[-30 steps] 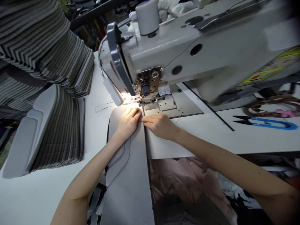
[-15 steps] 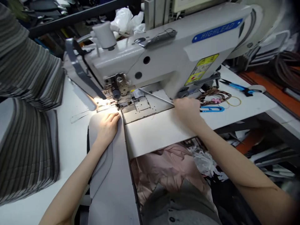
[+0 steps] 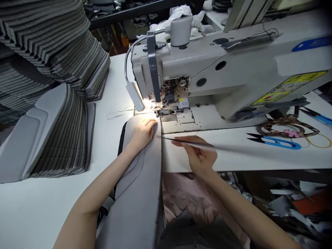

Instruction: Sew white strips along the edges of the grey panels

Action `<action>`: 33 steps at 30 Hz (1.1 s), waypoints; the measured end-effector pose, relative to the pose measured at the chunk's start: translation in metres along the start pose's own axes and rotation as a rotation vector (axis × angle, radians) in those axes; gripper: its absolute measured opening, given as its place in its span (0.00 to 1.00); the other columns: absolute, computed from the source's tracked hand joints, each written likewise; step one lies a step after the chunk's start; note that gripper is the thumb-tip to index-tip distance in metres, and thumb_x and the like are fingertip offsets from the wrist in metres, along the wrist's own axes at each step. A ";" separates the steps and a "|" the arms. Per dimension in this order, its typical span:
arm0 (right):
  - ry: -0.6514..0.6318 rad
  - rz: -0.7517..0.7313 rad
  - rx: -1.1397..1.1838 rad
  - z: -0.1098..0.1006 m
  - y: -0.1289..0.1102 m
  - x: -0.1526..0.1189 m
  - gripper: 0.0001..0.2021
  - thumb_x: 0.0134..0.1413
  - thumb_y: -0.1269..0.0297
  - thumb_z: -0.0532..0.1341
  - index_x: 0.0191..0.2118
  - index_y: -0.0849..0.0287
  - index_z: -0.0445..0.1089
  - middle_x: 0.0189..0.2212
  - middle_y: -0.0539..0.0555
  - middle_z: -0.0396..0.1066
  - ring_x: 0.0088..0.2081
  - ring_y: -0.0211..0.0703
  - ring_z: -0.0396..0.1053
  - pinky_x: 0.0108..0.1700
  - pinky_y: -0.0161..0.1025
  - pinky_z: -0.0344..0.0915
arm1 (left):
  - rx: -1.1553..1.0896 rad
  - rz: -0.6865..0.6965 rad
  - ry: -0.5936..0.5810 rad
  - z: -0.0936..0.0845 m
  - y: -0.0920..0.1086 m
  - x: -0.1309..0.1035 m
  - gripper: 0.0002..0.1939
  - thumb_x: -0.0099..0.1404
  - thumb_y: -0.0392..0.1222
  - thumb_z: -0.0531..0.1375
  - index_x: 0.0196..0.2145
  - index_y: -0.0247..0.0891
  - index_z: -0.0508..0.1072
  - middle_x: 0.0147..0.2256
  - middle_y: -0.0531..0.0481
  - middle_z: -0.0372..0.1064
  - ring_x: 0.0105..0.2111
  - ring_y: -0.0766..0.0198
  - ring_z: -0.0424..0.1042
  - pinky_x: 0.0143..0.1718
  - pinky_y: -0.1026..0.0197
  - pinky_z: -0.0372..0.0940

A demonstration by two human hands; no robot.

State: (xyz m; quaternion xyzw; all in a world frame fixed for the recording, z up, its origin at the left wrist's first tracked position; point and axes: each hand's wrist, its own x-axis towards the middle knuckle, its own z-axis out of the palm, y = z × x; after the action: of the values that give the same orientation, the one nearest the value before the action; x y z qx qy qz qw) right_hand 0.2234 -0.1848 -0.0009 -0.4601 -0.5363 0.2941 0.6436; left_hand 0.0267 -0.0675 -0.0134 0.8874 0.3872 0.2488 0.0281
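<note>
A long grey fabric panel [image 3: 137,207] with a stitched curved seam runs from the sewing machine's lit presser foot [image 3: 157,113] down towards my body. Lying on its far end, just before the foot, my left hand [image 3: 142,133] presses it with the fingers flat and slightly bent. My right hand [image 3: 198,154], right of the panel, has its fingers closed on a long thin strip [image 3: 190,142]. The strip is blurred, and what it is made of cannot be told. Its narrow left end reaches the panel's right edge, below my left fingertips.
Tall stacks of grey panels [image 3: 59,138] stand on the left of the white table [image 3: 103,166]. The sewing machine [image 3: 207,65] spans the back. Blue thread snips [image 3: 282,142], a brown ring-shaped item [image 3: 269,129] and blue-handled scissors [image 3: 321,117] lie on the right.
My right hand has come left from beside the machine's base towards the panel, bringing the strip along. My left hand stays on the panel. The view has turned left.
</note>
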 end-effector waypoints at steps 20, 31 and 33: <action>-0.702 -0.973 -0.651 0.012 0.045 0.056 0.15 0.67 0.78 0.51 0.47 0.69 0.76 0.47 0.60 0.78 0.51 0.44 0.76 0.52 0.39 0.76 | -0.136 -0.074 0.024 -0.007 0.006 0.000 0.12 0.72 0.34 0.49 0.45 0.37 0.72 0.47 0.44 0.75 0.48 0.58 0.71 0.51 0.54 0.66; -0.683 -0.919 -0.551 0.018 0.071 0.061 0.16 0.68 0.77 0.51 0.51 0.65 0.74 0.49 0.57 0.78 0.55 0.42 0.73 0.56 0.41 0.74 | -0.106 0.000 -0.045 -0.003 0.005 0.001 0.15 0.74 0.40 0.50 0.47 0.38 0.76 0.51 0.46 0.76 0.44 0.57 0.72 0.49 0.51 0.68; -0.662 -0.909 -0.538 0.018 0.073 0.059 0.16 0.68 0.76 0.51 0.51 0.66 0.74 0.49 0.57 0.78 0.55 0.42 0.73 0.56 0.40 0.74 | -0.107 0.000 -0.054 -0.002 0.004 0.001 0.15 0.75 0.40 0.50 0.47 0.38 0.76 0.51 0.46 0.76 0.45 0.57 0.72 0.49 0.51 0.67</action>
State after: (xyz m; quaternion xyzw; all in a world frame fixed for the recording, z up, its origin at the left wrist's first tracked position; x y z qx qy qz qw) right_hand 0.2292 -0.0987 -0.0418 -0.2165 -0.9049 -0.0277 0.3654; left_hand 0.0291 -0.0700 -0.0098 0.8910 0.3724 0.2451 0.0858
